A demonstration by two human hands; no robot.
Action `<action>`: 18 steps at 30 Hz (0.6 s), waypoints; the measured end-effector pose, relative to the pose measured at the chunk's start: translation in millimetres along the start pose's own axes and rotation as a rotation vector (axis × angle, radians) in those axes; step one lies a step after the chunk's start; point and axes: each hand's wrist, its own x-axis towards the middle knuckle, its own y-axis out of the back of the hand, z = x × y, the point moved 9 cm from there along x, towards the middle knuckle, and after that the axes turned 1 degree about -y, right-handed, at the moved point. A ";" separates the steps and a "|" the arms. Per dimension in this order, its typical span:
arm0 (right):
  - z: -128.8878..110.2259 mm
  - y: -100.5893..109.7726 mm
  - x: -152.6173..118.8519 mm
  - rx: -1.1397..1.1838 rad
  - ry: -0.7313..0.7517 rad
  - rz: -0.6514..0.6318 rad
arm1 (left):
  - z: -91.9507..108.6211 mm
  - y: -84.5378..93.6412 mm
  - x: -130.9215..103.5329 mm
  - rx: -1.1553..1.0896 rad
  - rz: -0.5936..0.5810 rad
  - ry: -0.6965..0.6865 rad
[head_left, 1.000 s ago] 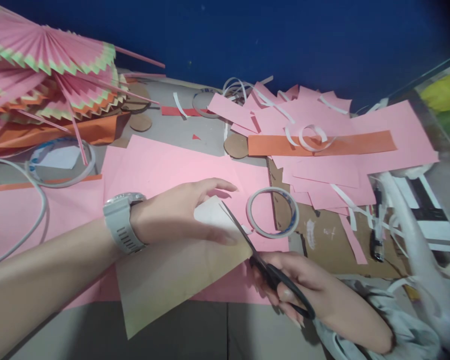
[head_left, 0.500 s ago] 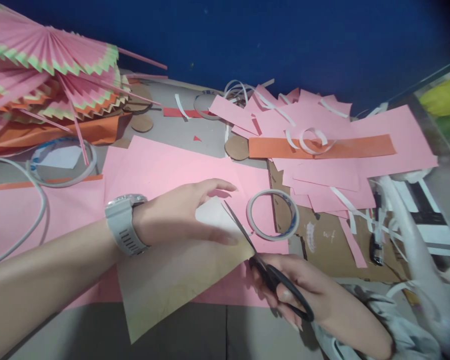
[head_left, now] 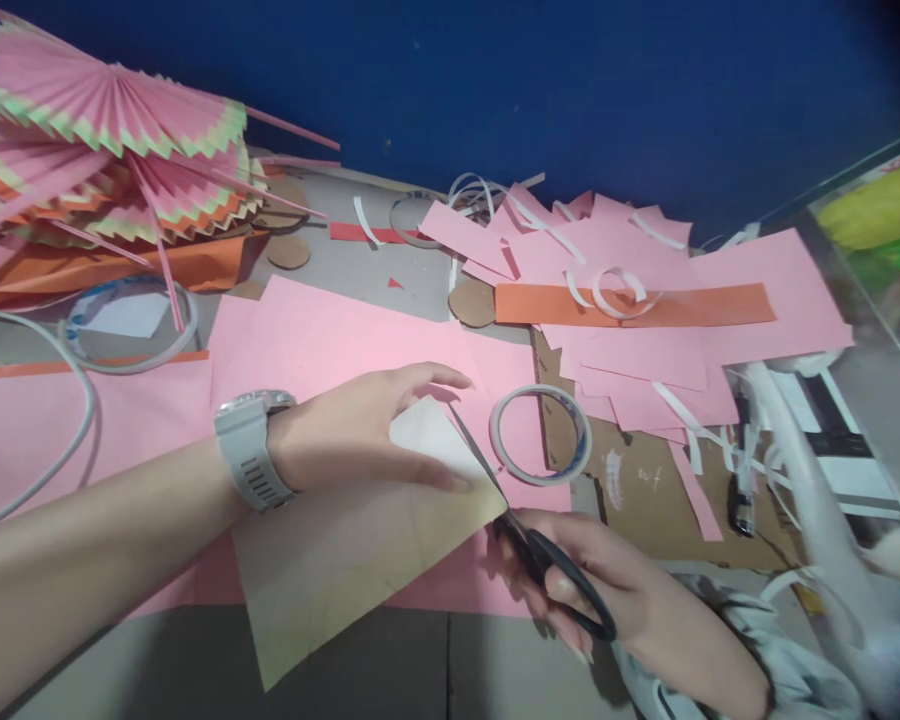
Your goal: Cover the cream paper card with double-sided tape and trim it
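The pale paper (head_left: 360,575) is right in front of me, and it lies between my two hands. My left hand (head_left: 337,430) has the paper in it: the thumb lies flat across the front, and the pointer finger sticks out past the top corner, well spread from the thumb. My other left fingers are hidden. My right hand (head_left: 600,555) is curled around the handles of the black scissors (head_left: 523,545), at the paper's right corner. The scissors are long and slanted. They start at my right hand and run away from me and to the left, along the paper's short right edge, so their tip ends near my left pointer finger. The paper's long edge slants the other way, from that right corner down toward me on the left. Big pink sheets (head_left: 360,325) lie under and past the paper. To the right of the paper, just past the scissors, is a tape roll (head_left: 496,440) with blue print inside, too blurry to read. Farther right of the paper, brown cardboard (head_left: 649,520) has white scribbles (head_left: 613,480), but I cannot make out any word. I can't read anything on my watch (head_left: 251,460), left of the paper, either.
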 end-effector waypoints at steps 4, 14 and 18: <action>-0.7 -0.1 0.1 0.015 0.013 -0.001 | -0.2 -0.3 -1.1 -0.001 -0.005 -0.012; 1.5 -0.4 0.6 0.054 0.005 0.000 | 0.2 -0.9 -1.4 -0.016 -0.015 -0.010; 0.0 0.4 -1.0 0.019 -0.030 0.026 | -0.5 -1.7 -1.4 -0.024 -0.027 -0.004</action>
